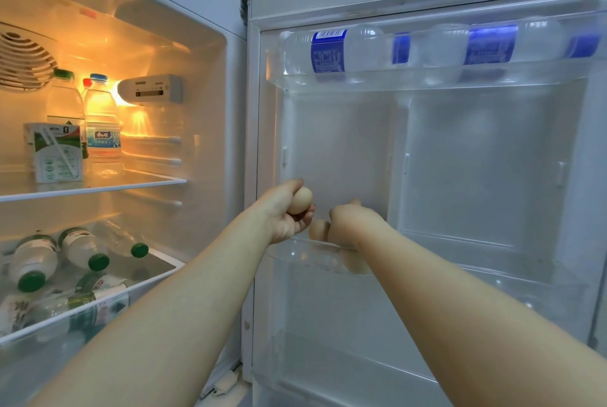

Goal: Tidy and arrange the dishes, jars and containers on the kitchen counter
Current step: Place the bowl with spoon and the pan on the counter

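Note:
I face an open fridge. My left hand (282,213) grips a pale brown egg (300,200) in front of the door's inner side. Just right of it, my right hand (353,221) holds a second egg (319,230) over the rim of the clear middle door shelf (492,278). A third egg (356,262) lies inside that shelf under my right wrist, seen through the plastic. Both hands are close together, nearly touching.
The top door shelf (427,78) carries blue-labelled water bottles (331,52). In the lit fridge body, bottles and a milk carton (54,152) stand on a glass shelf (98,188); several green-capped bottles (83,247) lie in the drawer below.

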Tool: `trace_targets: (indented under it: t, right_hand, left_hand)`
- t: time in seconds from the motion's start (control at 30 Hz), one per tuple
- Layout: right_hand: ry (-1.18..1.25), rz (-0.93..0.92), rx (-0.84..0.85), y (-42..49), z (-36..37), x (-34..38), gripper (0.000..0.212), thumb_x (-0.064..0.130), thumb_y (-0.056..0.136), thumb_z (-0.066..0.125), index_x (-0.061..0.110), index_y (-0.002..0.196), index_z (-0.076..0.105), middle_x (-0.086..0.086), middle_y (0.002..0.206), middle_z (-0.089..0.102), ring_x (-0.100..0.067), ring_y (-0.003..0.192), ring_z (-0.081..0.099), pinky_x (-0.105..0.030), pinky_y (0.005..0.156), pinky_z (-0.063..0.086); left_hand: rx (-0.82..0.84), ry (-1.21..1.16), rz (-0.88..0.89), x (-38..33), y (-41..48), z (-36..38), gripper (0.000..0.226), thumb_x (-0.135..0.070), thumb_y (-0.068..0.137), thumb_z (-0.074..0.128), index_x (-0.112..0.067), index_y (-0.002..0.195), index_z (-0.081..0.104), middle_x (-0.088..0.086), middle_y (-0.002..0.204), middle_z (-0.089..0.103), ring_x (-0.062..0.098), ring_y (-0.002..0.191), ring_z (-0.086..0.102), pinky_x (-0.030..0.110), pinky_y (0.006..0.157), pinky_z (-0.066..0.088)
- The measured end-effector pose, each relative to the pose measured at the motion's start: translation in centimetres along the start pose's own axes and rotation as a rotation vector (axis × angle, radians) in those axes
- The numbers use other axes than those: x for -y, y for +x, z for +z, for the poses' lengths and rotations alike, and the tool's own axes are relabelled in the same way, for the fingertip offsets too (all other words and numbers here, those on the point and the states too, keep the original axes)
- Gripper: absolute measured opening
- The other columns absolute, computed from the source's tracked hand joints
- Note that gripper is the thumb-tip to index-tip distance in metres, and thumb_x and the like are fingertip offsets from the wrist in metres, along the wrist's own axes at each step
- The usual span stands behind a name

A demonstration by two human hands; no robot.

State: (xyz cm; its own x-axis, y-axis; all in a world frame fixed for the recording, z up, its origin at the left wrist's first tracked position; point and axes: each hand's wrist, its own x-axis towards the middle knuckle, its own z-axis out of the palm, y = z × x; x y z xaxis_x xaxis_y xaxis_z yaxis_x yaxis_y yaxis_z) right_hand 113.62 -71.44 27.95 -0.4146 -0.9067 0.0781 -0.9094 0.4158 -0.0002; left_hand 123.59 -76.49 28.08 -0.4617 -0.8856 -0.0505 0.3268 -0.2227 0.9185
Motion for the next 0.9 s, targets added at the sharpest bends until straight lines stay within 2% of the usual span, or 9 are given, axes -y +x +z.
trace_targets:
  t: [0.13,0.27,0.4,0.5,0.6,0.73,0.9]
  right_hand:
    - [0.003,-0.015,-0.01,0.0,-0.1,-0.1,0.044,0.03,0.096,0.034,0.006,0.131,0.044,-0.016,0.135,0.035,-0.032,0.121,0.046,-0.039,0.095,0.042]
    - [0.071,-0.009,-0.02,0.0,0.2,-0.3,0.045,0.036,0.094,0.034,0.007,0.126,0.046,-0.017,0.13,0.037,-0.033,0.117,0.047,-0.037,0.087,0.042]
    - [0.246,-0.006,-0.14,-0.7,0.8,-0.8,0.044,0.043,0.088,0.045,0.011,0.118,0.049,-0.014,0.124,0.036,-0.038,0.109,0.05,-0.035,0.083,0.042]
    - [0.335,0.001,-0.285,-1.2,1.2,-1.0,0.035,0.035,0.086,0.054,0.012,0.112,0.048,-0.013,0.122,0.035,-0.036,0.109,0.044,-0.035,0.081,0.04]
    - [0.424,0.006,-0.359,-1.4,1.3,-1.3,0.022,0.023,0.085,0.056,0.013,0.101,0.047,-0.012,0.119,0.038,-0.035,0.108,0.041,-0.035,0.08,0.041]
    - [0.503,-0.028,-0.427,-0.9,1.5,-1.6,0.007,0.017,0.084,0.052,0.017,0.09,0.049,-0.013,0.111,0.056,-0.035,0.103,0.05,-0.033,0.078,0.043]
    - [0.682,0.013,-0.585,-1.1,1.4,-2.0,0.012,0.014,0.081,0.054,0.012,0.093,0.055,-0.013,0.102,0.056,-0.029,0.085,0.05,-0.029,0.067,0.039]
  left_hand:
    - [0.001,0.016,0.005,0.0,-0.1,0.1,0.024,-0.027,0.097,0.048,-0.007,0.083,0.043,0.012,0.074,0.048,0.016,0.059,0.049,0.016,0.039,0.045]
    - [0.007,0.036,-0.002,0.0,-0.1,0.0,0.024,-0.026,0.097,0.048,-0.007,0.083,0.042,0.012,0.073,0.047,0.016,0.059,0.049,0.016,0.039,0.045]
    - [0.016,0.051,-0.021,-0.1,0.0,0.2,0.025,-0.026,0.096,0.048,-0.007,0.081,0.042,0.011,0.072,0.047,0.016,0.059,0.049,0.017,0.04,0.046]
    - [0.016,0.052,-0.028,0.0,0.0,0.4,0.026,-0.027,0.097,0.048,-0.006,0.082,0.042,0.012,0.072,0.047,0.016,0.059,0.048,0.017,0.039,0.046]
    - [0.013,0.066,-0.02,0.1,0.1,0.5,0.025,-0.026,0.097,0.048,-0.006,0.083,0.043,0.012,0.072,0.047,0.016,0.059,0.048,0.016,0.039,0.046]
    - [0.008,0.066,-0.01,0.2,0.2,0.6,0.024,-0.026,0.096,0.048,-0.007,0.084,0.043,0.011,0.073,0.047,0.017,0.059,0.049,0.016,0.039,0.047]
    - [-0.005,0.024,-0.011,0.1,0.1,0.9,0.024,-0.025,0.095,0.052,-0.006,0.083,0.043,0.012,0.073,0.046,0.017,0.059,0.048,0.019,0.039,0.049]
